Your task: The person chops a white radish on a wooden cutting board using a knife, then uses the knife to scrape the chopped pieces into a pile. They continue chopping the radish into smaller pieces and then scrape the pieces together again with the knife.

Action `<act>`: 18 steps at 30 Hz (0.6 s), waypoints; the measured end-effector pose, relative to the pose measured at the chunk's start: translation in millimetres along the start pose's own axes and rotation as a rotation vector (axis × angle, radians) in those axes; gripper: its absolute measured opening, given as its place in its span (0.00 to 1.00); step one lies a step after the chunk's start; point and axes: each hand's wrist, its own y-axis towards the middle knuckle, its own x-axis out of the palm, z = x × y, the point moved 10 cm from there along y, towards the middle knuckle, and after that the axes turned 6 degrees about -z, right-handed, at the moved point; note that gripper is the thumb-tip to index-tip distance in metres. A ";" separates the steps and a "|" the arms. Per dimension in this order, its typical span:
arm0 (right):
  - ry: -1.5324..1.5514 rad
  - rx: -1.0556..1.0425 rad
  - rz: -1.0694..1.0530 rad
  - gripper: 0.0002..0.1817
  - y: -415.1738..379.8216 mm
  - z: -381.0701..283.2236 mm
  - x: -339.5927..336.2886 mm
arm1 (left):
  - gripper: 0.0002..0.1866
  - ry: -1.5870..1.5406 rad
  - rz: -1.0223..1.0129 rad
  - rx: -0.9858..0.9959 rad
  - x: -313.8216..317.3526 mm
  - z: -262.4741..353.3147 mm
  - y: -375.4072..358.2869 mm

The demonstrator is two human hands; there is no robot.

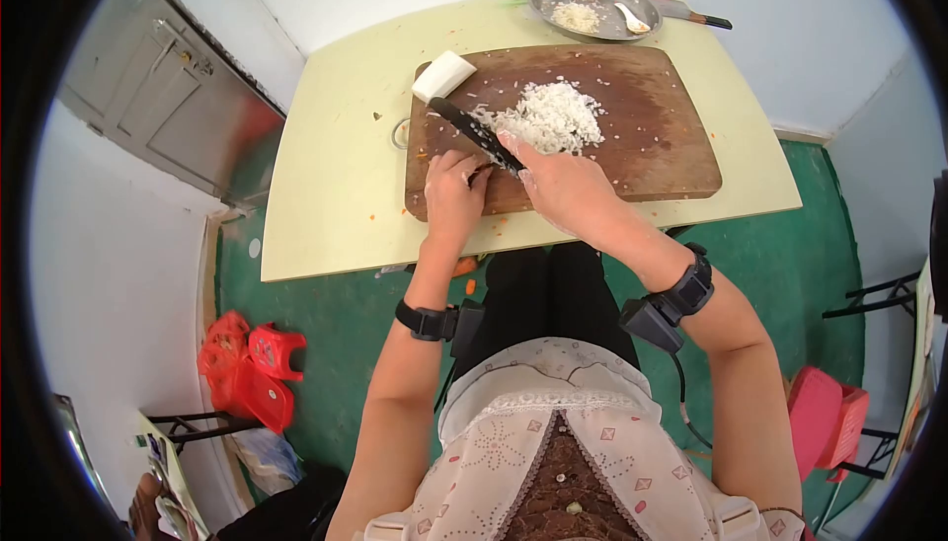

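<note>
A wooden chopping board lies on the pale yellow table. My right hand is closed on a black-bladed knife, which slants over the board toward the upper left. Beside the blade is a heap of finely chopped white vegetable, with loose bits around it. My left hand rests at the board's near left, its fingers curled next to the knife. Whatever those fingers may hold is hidden. A thick white vegetable chunk, perhaps radish, sits at the board's far left corner.
Behind the board stands a round steel dish holding pale chopped bits and a white spoon. Another knife lies beside it. Orange crumbs dot the table. Red plastic stools are on the green floor at left.
</note>
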 end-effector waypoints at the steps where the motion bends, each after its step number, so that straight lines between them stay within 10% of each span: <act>1: -0.012 0.013 0.000 0.29 1.3 -0.6 0.4 | 0.07 0.020 0.002 0.006 0.3 2.6 0.7; 18: -0.026 0.039 0.017 0.27 5.7 -10.7 -17.3 | 0.03 0.048 0.056 -0.047 4.3 1.7 2.1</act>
